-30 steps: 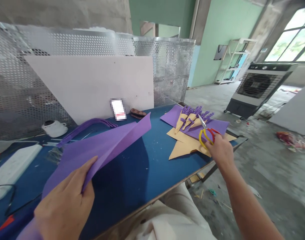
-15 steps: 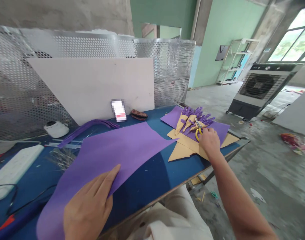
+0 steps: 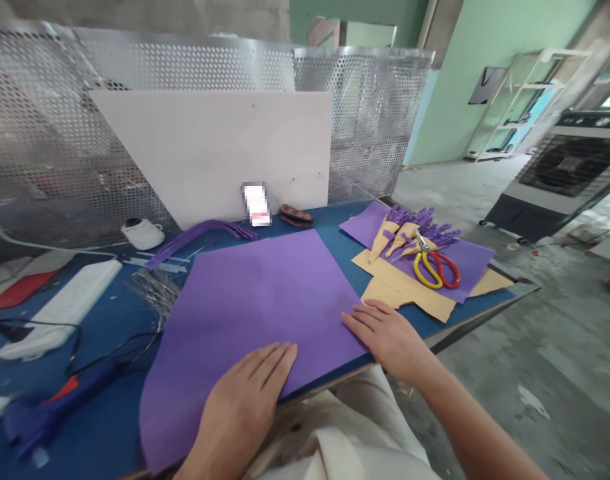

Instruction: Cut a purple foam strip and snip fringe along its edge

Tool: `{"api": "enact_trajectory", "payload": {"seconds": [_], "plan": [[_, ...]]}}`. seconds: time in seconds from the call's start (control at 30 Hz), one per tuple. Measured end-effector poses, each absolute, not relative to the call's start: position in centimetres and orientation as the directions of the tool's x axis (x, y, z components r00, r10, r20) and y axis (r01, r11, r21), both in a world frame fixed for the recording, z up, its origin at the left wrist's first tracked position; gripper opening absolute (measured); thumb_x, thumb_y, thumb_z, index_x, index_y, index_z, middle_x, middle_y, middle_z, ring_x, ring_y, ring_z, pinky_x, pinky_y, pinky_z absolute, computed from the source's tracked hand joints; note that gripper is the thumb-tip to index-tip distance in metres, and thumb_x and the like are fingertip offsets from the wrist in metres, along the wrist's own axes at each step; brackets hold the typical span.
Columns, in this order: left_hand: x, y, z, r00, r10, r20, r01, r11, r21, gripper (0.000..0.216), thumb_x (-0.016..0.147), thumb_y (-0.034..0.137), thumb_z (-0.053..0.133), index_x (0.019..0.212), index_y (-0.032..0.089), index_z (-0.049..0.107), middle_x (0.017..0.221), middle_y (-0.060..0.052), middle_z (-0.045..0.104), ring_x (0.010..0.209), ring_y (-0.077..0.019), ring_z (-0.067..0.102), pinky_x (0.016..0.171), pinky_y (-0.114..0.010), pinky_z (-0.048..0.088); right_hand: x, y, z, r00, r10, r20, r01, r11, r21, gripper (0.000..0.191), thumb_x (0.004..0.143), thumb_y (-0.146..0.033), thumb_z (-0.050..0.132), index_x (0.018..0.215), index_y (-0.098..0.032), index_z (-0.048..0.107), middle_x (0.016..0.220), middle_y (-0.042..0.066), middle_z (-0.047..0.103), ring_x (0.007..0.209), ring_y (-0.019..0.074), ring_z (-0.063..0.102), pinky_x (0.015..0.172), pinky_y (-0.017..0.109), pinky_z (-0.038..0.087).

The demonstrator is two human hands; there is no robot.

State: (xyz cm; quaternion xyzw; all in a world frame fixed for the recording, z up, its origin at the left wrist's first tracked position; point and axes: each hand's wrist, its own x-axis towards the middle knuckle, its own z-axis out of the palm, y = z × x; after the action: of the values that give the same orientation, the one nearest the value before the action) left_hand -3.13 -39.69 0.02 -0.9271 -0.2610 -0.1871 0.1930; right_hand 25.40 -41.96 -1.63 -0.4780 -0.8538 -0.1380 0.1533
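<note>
A large purple sheet [image 3: 255, 300] lies flat on the blue table [image 3: 109, 313]. My left hand [image 3: 245, 400] rests open and flat on its near edge. My right hand [image 3: 385, 333] lies open with its fingers on the sheet's right corner. Scissors [image 3: 435, 267] with one yellow and one red handle lie free on a smaller purple sheet [image 3: 459, 260], to the right. Beside them sit small purple flower bunches wrapped in brown paper cones [image 3: 402, 237], over brown paper pieces [image 3: 425, 300].
A white board [image 3: 209, 147] leans on a perforated metal screen [image 3: 365, 113] at the back. On the left lie a white power strip [image 3: 59, 307], purple strips [image 3: 199, 233], a white tape holder [image 3: 142, 233] and a blue glue gun [image 3: 49, 410]. A cooler fan [image 3: 565, 173] stands at right.
My right hand let go of the scissors and came back onto the purple sheet's corner. My left hand lowered the lifted sheet flat onto the table.
</note>
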Motion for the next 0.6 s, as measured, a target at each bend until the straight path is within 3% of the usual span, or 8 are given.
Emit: {"api": "enact_trajectory", "payload": {"seconds": [0.1,0.27,0.47,0.6], "plan": [[-4.6,-40.0,-0.3,0.772,0.450,0.449,0.594,-0.762,-0.258,0.056,0.072,-0.001,0.037,0.120,0.012,0.064,0.115,-0.010,0.075,0.100,-0.0233,0.071,0.086,-0.037,0.057,26.6,-42.5,-2.3,-0.476,0.779,0.408,0.870,0.485,0.089,0.042,0.088,-0.009,0.048,0.128,-0.011,0.059,0.118,0.015,0.070,0.108,0.0277,0.065,0.098,0.045,0.048],[-8.4,-40.5,-0.4,0.711,0.546,0.444,0.671,-0.716,-0.194,0.068,0.066,0.002,0.043,0.131,0.017,0.058,0.125,-0.009,0.070,0.110,-0.0247,0.067,0.097,-0.038,0.052,29.5,-45.2,-2.8,-0.401,0.781,0.479,0.912,0.391,0.126,0.051,0.089,-0.006,0.041,0.139,-0.012,0.050,0.130,0.015,0.064,0.118,0.0291,0.060,0.102,0.049,0.044],[-12.0,-40.3,-1.2,0.663,0.622,0.417,0.680,-0.734,0.014,0.051,0.084,0.012,0.044,0.129,0.033,0.058,0.124,0.001,0.071,0.113,-0.0193,0.066,0.098,-0.031,0.053,30.8,-47.1,-4.1,-0.363,0.829,0.426,0.927,0.367,0.077,0.058,0.081,-0.001,0.040,0.135,-0.016,0.055,0.125,0.012,0.067,0.111,0.0257,0.065,0.096,0.043,0.051],[-12.8,-39.5,-1.7,0.666,0.642,0.381,0.662,-0.743,0.095,0.047,0.086,0.013,0.048,0.127,0.034,0.060,0.120,0.003,0.073,0.109,-0.0169,0.068,0.096,-0.027,0.054,30.4,-46.7,-5.0,-0.362,0.852,0.378,0.923,0.386,0.016,0.055,0.080,0.000,0.039,0.131,-0.014,0.057,0.126,0.012,0.067,0.113,0.0250,0.063,0.097,0.043,0.051]]}}
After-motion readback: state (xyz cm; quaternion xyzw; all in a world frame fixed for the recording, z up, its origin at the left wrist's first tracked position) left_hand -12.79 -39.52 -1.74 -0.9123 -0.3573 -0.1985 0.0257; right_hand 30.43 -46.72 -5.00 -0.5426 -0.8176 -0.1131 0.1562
